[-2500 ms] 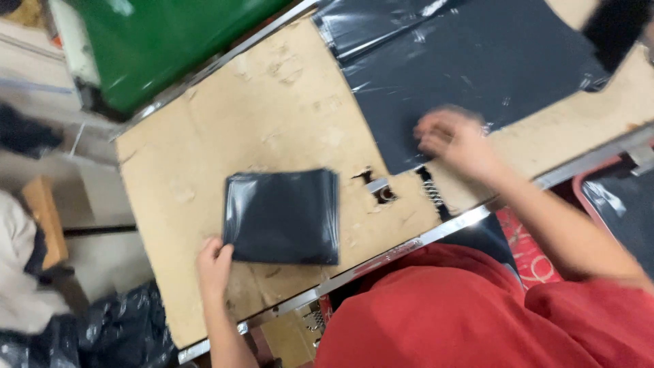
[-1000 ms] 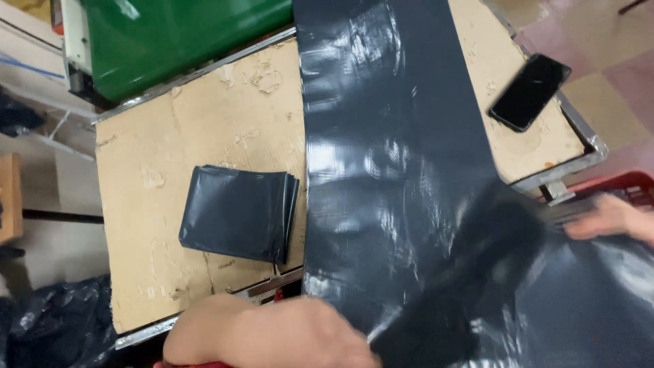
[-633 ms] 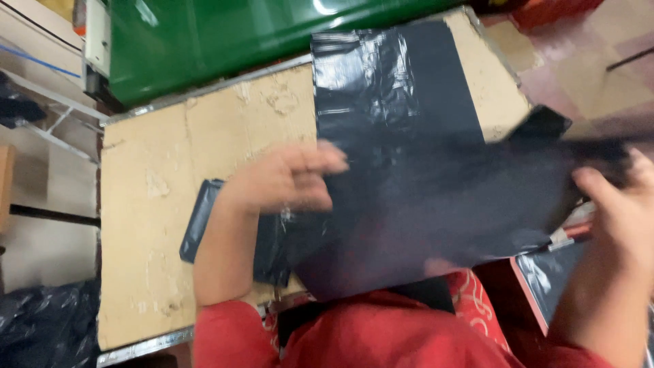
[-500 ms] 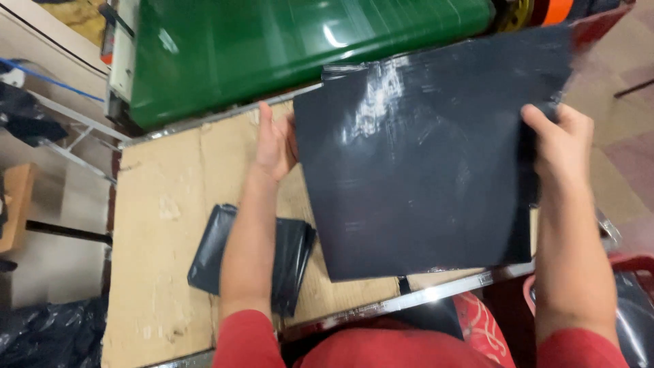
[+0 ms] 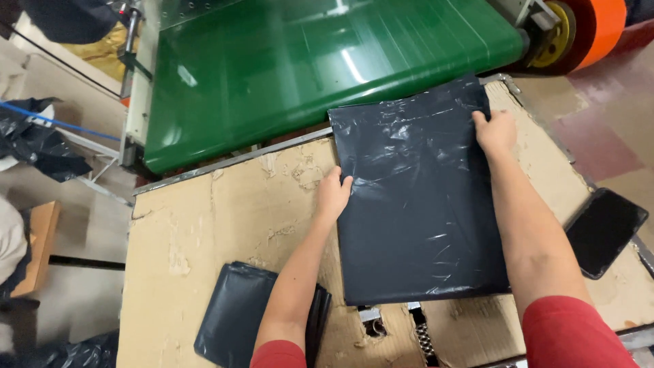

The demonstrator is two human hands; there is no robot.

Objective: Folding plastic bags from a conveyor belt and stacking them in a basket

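Both arms reach forward over the tabletop (image 5: 225, 225), sleeves red at the upper arms. The left hand (image 5: 332, 196) rests at the left edge of the flat black bag (image 5: 415, 204), its fingers (image 5: 344, 184) curled over that edge and pressing it down. The right hand (image 5: 496, 131) sits at the bag's far right corner, fingers closed on the plastic there.

That one flat bag lies spread on the tabletop, its far edge just beside the green conveyor belt (image 5: 306, 61). Left of it and nearer the person, partly under the left forearm, lies one folded stack of black bags (image 5: 231, 320). Right of the flat bag, near the tabletop's edge, lies one black phone (image 5: 605, 230), apart from the bag. Beyond the bag's far right corner stands one orange roll (image 5: 599, 24).
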